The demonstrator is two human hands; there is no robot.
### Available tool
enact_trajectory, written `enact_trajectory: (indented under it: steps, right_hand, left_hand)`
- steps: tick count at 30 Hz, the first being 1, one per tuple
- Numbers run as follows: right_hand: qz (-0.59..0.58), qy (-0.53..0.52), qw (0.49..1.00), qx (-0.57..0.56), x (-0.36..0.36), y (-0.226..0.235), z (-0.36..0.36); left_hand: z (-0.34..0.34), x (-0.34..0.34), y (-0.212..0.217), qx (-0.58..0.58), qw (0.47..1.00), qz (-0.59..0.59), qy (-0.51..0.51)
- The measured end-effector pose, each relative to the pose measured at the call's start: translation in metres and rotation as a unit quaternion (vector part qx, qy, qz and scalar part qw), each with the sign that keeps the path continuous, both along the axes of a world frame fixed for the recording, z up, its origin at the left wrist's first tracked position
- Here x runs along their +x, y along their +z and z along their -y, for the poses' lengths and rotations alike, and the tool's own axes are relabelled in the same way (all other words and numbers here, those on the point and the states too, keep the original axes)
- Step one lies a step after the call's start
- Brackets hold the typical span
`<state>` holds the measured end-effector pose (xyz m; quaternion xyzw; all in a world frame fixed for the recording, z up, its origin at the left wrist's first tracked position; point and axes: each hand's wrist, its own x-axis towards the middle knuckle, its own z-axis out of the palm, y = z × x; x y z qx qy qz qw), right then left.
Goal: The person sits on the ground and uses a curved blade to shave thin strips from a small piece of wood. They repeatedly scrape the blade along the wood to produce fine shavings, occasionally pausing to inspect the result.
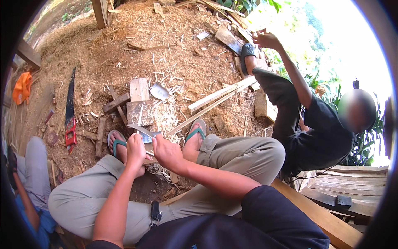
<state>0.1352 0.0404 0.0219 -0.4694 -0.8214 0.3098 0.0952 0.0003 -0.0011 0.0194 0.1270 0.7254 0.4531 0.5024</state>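
Observation:
My left hand (136,150) is closed in front of my feet, around what looks like a thin pale wooden stick (141,112) that points away from me. Close beside it, my right hand (168,154) is closed on a knife, whose blade (140,129) slants up and left past my left fingertips. The knife's handle is hidden in the fist. Below the blade lies a flat blue-grey piece (148,137), partly covered by my hands. Beyond them wooden blocks (139,90) sit on the ground among pale shavings (166,118).
A red-handled handsaw (71,128) lies left, near an orange cloth (22,88). Long wooden strips (222,94) stretch right, toward a seated person (319,120) in dark clothes with one hand raised. Another person's leg (37,166) shows at left. A metal scoop-like piece (159,91) lies beyond the blocks.

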Motion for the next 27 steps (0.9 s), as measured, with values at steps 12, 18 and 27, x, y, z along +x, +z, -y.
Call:
enact_trajectory:
  steps: [12,18,27]
  right_hand:
    - [0.063,-0.002,0.996,-0.067,0.0,-0.016,-0.038]
    - [0.024,-0.028,0.984,-0.177,-0.005,-0.011,-0.052]
    - [-0.155,-0.156,0.936,-0.273,-0.012,-0.029,-0.08]
  left_hand:
    - [0.005,0.015,0.0,0.016,0.999,0.034,-0.019]
    - [-0.001,0.005,-0.003,0.001,0.997,0.058,-0.054]
    - [0.002,0.01,-0.04,0.043,0.998,-0.028,-0.042]
